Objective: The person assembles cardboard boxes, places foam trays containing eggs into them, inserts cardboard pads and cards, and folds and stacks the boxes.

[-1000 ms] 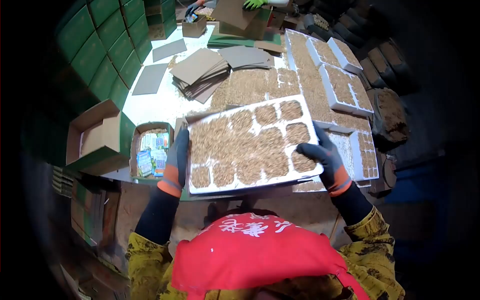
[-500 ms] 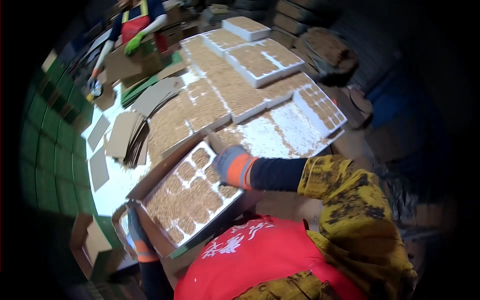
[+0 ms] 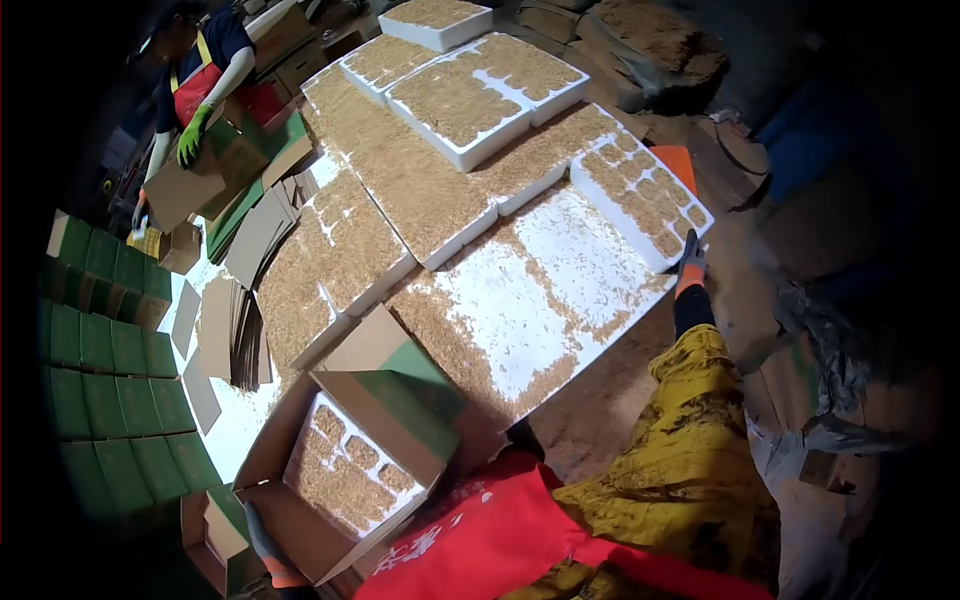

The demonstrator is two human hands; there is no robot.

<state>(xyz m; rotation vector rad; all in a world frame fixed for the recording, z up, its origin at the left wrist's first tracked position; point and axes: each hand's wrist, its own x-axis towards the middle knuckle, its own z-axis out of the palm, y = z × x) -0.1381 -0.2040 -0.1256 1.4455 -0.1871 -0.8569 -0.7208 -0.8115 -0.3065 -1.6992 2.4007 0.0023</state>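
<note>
At the lower left, my left hand (image 3: 265,548), in a grey-and-orange glove, grips the side of an open cardboard box (image 3: 268,445) with green outer faces. Inside lies a white foam tray (image 3: 350,470) whose compartments are filled with tan, shaving-like material; box flaps hide part of it. My right hand (image 3: 691,262), also gloved, reaches far out to the right. Its fingers are stretched out against the near corner of another filled foam tray (image 3: 640,195) at the table's right edge. I see nothing held in the right hand.
Several filled foam trays (image 3: 460,145) cover the table's far side, some stacked. Loose tan bits lie on the white tabletop (image 3: 520,330). Cardboard sheets (image 3: 230,335) stand left of the trays. Green boxes (image 3: 110,400) are stacked at left. A co-worker (image 3: 200,85) handles a box.
My right hand has left the tray in the box and moved right to the tray at the table edge. My left hand stays at the box, whose flaps now partly cover its tray.
</note>
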